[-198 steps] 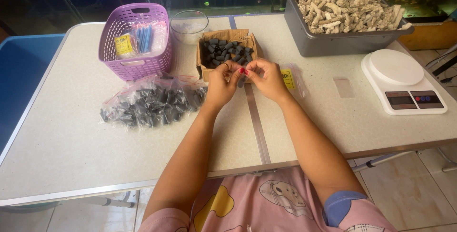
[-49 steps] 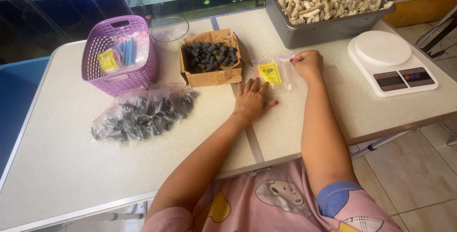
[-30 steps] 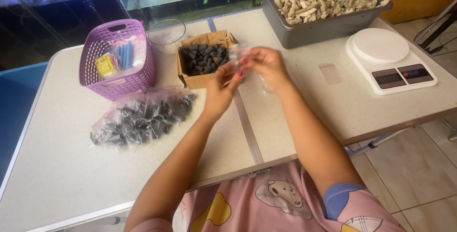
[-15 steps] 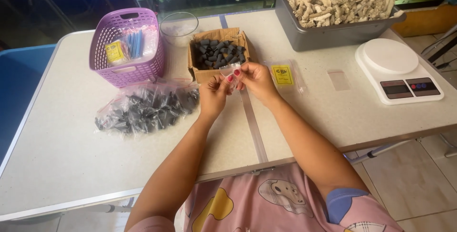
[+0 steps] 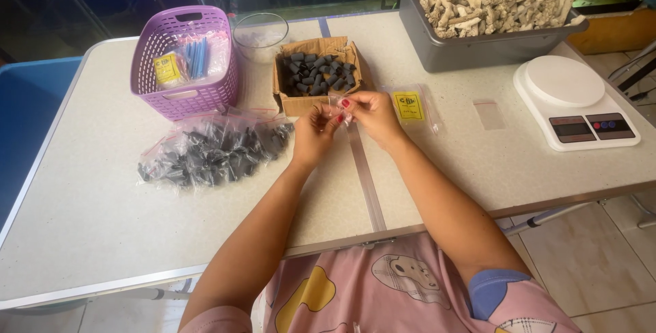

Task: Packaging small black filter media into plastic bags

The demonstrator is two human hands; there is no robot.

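My left hand [image 5: 313, 131] and my right hand [image 5: 370, 111] meet over the white table [image 5: 82, 223], just in front of a small cardboard box [image 5: 301, 102] filled with several dark cylindrical pieces. Between the fingertips of both hands is a small clear plastic bag [image 5: 339, 105], pinched at its top. A stack of small clear bags with a yellow label [image 5: 410, 107] lies just right of my right hand.
A purple basket [image 5: 183, 97] with small packets stands at the back left, a clear glass bowl [image 5: 260, 32] beside it. Filled clear bags of dark pieces [image 5: 208, 152] lie left. A grey tub of pale coral rubble [image 5: 478, 42] and a white scale [image 5: 574, 100] stand right. One empty bag [image 5: 489, 113] lies flat.
My right hand took a small clear bag from the labelled stack and brought it to my left hand; both hands now hold it in front of the cardboard box.
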